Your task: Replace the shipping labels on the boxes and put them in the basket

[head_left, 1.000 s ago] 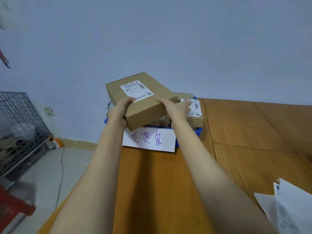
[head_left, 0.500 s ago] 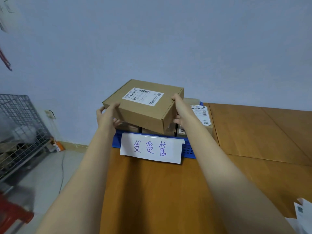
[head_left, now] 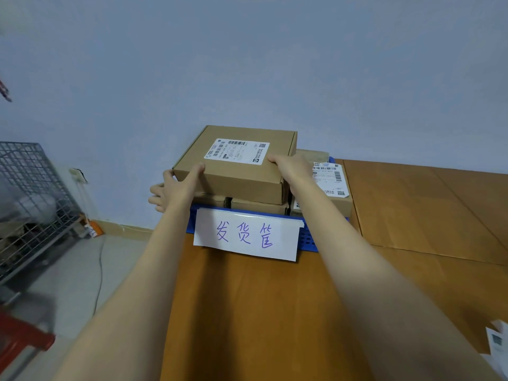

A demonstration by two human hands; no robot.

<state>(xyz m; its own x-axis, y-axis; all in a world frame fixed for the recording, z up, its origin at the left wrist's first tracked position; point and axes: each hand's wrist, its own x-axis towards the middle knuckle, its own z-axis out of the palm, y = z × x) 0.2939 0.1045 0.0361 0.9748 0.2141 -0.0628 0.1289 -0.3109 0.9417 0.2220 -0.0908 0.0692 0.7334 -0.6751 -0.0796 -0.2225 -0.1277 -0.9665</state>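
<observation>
Fingers [head_left: 198,169] of both hands grip the labelled box [head_left: 236,171] atop the basket [head_left: 309,237].

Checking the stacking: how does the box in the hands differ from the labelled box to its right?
The held box sits highest on the stack, gripped by the left hand and right hand; the right box lies lower, untouched. The held box's label is fully visible; the right box's is partly hidden. Both are brown cardboard with white labels.
</observation>
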